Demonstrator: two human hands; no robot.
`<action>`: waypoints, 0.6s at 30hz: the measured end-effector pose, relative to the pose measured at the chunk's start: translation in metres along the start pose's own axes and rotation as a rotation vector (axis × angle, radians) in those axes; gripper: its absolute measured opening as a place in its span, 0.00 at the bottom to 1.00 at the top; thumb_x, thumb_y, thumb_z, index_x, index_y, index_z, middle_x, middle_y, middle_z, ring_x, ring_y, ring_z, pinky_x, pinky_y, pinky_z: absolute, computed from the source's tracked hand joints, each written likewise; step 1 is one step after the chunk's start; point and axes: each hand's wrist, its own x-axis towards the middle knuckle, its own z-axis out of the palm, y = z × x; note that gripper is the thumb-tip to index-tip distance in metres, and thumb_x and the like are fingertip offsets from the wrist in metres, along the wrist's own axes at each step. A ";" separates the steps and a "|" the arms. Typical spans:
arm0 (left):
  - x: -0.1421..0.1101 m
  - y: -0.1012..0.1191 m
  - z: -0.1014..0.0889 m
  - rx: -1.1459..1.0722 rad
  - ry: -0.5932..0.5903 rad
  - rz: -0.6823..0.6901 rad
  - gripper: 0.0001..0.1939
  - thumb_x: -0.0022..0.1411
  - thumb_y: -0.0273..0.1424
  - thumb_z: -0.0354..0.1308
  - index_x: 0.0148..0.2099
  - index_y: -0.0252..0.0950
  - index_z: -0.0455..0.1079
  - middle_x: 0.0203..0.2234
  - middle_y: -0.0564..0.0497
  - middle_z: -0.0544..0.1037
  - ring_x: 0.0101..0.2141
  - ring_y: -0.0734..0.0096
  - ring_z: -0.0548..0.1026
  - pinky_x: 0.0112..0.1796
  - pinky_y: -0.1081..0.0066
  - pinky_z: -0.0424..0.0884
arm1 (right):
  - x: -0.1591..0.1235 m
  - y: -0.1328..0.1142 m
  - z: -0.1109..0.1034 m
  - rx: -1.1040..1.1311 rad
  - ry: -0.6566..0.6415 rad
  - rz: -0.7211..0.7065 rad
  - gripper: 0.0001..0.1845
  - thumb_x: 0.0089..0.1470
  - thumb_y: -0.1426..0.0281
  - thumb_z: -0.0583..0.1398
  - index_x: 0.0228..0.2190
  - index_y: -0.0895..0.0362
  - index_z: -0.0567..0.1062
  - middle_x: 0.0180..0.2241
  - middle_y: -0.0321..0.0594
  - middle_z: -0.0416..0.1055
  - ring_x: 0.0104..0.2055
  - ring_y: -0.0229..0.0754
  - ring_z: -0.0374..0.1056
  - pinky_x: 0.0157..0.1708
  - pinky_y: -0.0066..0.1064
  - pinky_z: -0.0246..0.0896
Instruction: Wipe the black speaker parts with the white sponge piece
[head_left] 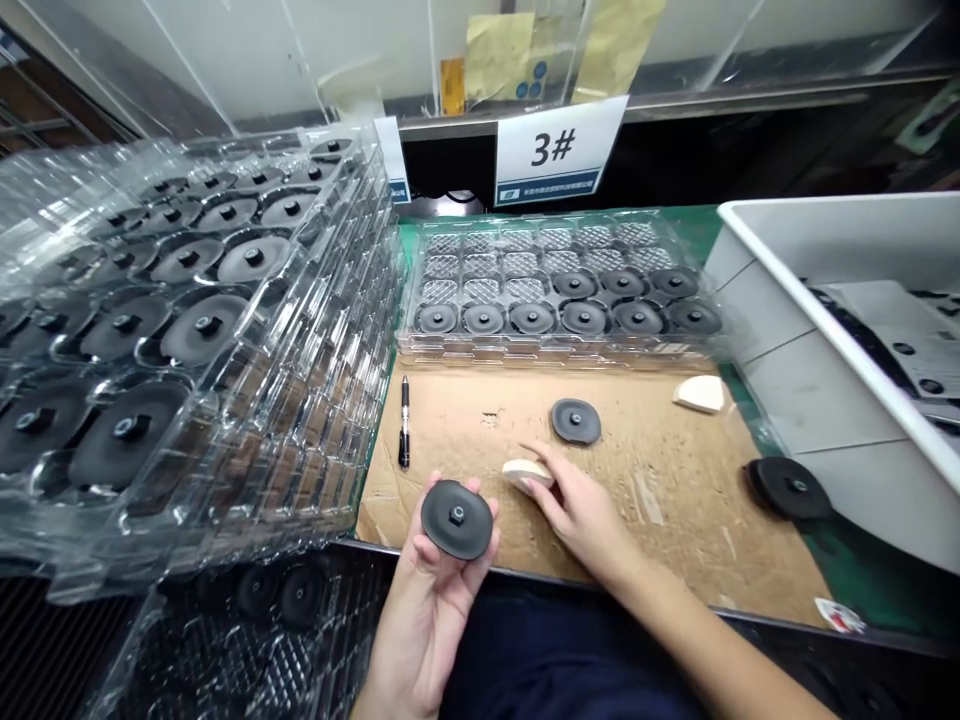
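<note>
My left hand [442, 575] grips a dark grey oval plastic part [474, 532] by its edges, with the central post facing up. To its right, my right hand [577, 505] pinches a cream-coloured pad [527, 470], possibly a sponge, just above the cardboard [637, 480]; its far side is hidden by the fingers. A second oval part [575, 422] lies on the cardboard beyond the right hand. Another cream pad [700, 394] rests near the cardboard's far right corner.
A tall stack of clear trays [330, 370] filled with oval parts stands on the left. Behind the cardboard lies a partly filled clear tray [480, 350]. A pen [405, 420] is left, a white bin [787, 340] right, with dark parts [787, 487] beside it.
</note>
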 end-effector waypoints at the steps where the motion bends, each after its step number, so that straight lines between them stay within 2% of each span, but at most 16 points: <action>1: 0.000 -0.001 0.002 -0.003 0.002 0.000 0.21 0.51 0.38 0.60 0.50 0.50 0.70 0.49 0.48 0.75 0.51 0.57 0.70 0.52 0.63 0.65 | -0.004 -0.004 -0.001 0.029 -0.014 -0.004 0.17 0.60 0.70 0.50 0.49 0.57 0.67 0.43 0.46 0.72 0.44 0.44 0.69 0.42 0.36 0.66; 6: 0.001 -0.009 0.015 0.045 0.031 -0.010 0.19 0.51 0.38 0.61 0.47 0.47 0.72 0.47 0.47 0.76 0.50 0.57 0.71 0.51 0.66 0.66 | -0.030 -0.014 -0.017 0.132 -0.085 -0.001 0.11 0.58 0.69 0.53 0.36 0.56 0.75 0.28 0.39 0.74 0.31 0.41 0.71 0.32 0.30 0.67; 8: 0.002 -0.017 0.022 0.091 0.037 0.009 0.19 0.51 0.37 0.61 0.48 0.46 0.72 0.47 0.47 0.77 0.50 0.58 0.71 0.50 0.67 0.67 | -0.031 -0.023 -0.036 0.158 -0.045 0.057 0.11 0.59 0.69 0.52 0.38 0.55 0.74 0.30 0.40 0.74 0.32 0.40 0.70 0.31 0.29 0.66; 10: 0.002 -0.028 0.029 0.148 0.026 0.053 0.20 0.51 0.36 0.61 0.49 0.45 0.71 0.46 0.48 0.77 0.50 0.61 0.71 0.49 0.68 0.68 | -0.028 -0.038 -0.058 0.200 0.048 0.079 0.12 0.60 0.69 0.51 0.42 0.54 0.71 0.38 0.41 0.73 0.38 0.41 0.69 0.35 0.30 0.65; 12: 0.001 -0.039 0.035 0.204 -0.006 0.044 0.22 0.51 0.36 0.62 0.50 0.44 0.70 0.46 0.48 0.77 0.49 0.62 0.71 0.48 0.69 0.68 | -0.025 -0.056 -0.078 0.252 0.176 -0.031 0.13 0.59 0.70 0.51 0.46 0.54 0.68 0.41 0.42 0.72 0.42 0.42 0.67 0.39 0.33 0.63; 14: 0.000 -0.047 0.040 0.243 -0.029 -0.017 0.25 0.49 0.37 0.64 0.51 0.44 0.69 0.45 0.48 0.78 0.49 0.62 0.72 0.47 0.70 0.69 | -0.024 -0.071 -0.091 0.245 0.209 -0.188 0.14 0.58 0.74 0.51 0.45 0.57 0.68 0.38 0.42 0.73 0.38 0.42 0.67 0.38 0.34 0.62; 16: 0.000 -0.051 0.044 0.273 -0.015 -0.042 0.26 0.48 0.36 0.65 0.51 0.44 0.69 0.44 0.48 0.78 0.47 0.62 0.72 0.46 0.70 0.69 | -0.026 -0.078 -0.099 0.212 0.088 -0.249 0.13 0.57 0.77 0.51 0.43 0.58 0.69 0.35 0.40 0.73 0.34 0.41 0.66 0.36 0.33 0.60; 18: 0.002 -0.054 0.049 0.308 0.023 -0.020 0.25 0.47 0.32 0.66 0.50 0.46 0.70 0.43 0.50 0.78 0.45 0.64 0.74 0.43 0.72 0.71 | -0.027 -0.078 -0.102 0.187 -0.051 -0.232 0.13 0.56 0.78 0.51 0.40 0.58 0.71 0.34 0.38 0.73 0.33 0.39 0.66 0.35 0.32 0.59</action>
